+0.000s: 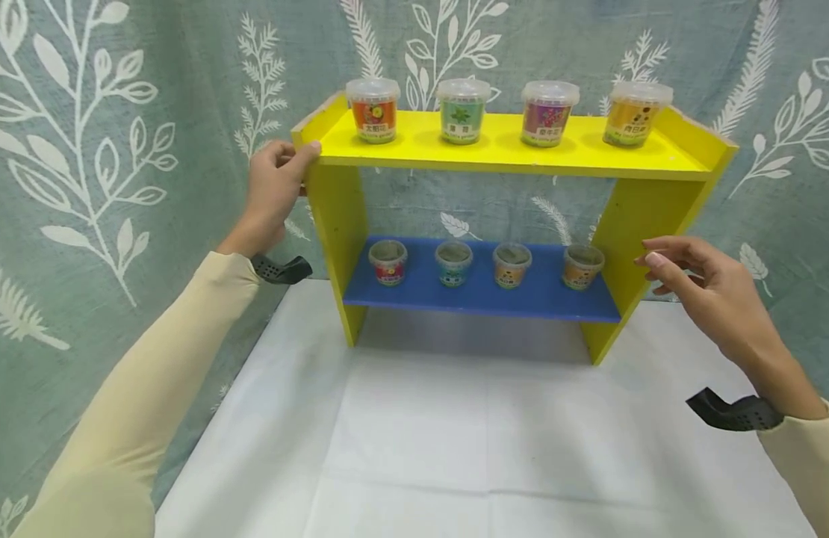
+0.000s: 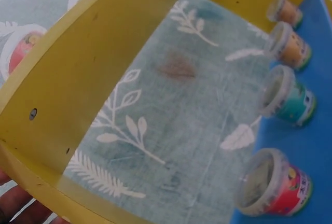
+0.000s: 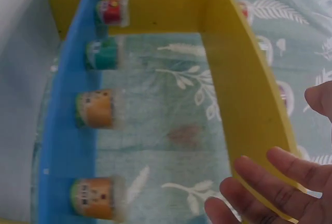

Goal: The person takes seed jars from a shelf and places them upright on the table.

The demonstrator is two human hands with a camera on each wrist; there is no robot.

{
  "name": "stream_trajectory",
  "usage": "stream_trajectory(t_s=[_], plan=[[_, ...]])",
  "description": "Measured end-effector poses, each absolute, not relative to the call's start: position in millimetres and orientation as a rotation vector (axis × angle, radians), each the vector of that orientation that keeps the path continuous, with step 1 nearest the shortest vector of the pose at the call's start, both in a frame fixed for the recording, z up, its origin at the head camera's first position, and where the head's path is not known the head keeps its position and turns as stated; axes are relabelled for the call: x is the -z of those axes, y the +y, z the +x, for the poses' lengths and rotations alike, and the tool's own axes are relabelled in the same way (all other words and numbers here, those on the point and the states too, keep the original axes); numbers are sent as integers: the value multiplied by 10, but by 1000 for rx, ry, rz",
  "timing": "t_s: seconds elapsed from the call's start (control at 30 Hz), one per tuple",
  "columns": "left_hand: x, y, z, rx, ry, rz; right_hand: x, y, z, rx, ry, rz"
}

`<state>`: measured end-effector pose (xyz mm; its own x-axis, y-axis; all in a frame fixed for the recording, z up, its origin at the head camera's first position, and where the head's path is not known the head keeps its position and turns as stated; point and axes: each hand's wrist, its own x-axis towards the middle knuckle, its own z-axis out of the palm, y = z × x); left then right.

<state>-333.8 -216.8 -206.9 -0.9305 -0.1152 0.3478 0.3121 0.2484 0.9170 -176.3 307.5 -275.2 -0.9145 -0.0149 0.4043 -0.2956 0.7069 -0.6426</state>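
A yellow shelf (image 1: 522, 158) with a blue lower board (image 1: 482, 300) stands on the white cloth. My left hand (image 1: 277, 183) grips its upper left corner, thumb near the top edge and fingers round the outer side; in the left wrist view those fingers (image 2: 23, 206) show partly behind the yellow edge. To the right of the shelf my right hand (image 1: 713, 288) hovers by the side panel with fingers loosely bent and nothing held. In the right wrist view its fingers (image 3: 280, 187) look spread in front of the shelf.
Lidded plastic cups with flower labels, such as the orange one (image 1: 376, 112) and the purple one (image 1: 547, 116), line the top board. Smaller cups, among them a red one (image 1: 388, 263) and a teal one (image 1: 453, 264), line the blue board. A green leaf-patterned curtain (image 1: 186, 97) hangs behind.
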Motion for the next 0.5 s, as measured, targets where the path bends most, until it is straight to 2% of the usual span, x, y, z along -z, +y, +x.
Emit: stream_trajectory(t_s=[0.5], plan=[[2101,-2190,-3320,1734,-2155,-211,2170,2916,-2030,-1000,-2407,232]])
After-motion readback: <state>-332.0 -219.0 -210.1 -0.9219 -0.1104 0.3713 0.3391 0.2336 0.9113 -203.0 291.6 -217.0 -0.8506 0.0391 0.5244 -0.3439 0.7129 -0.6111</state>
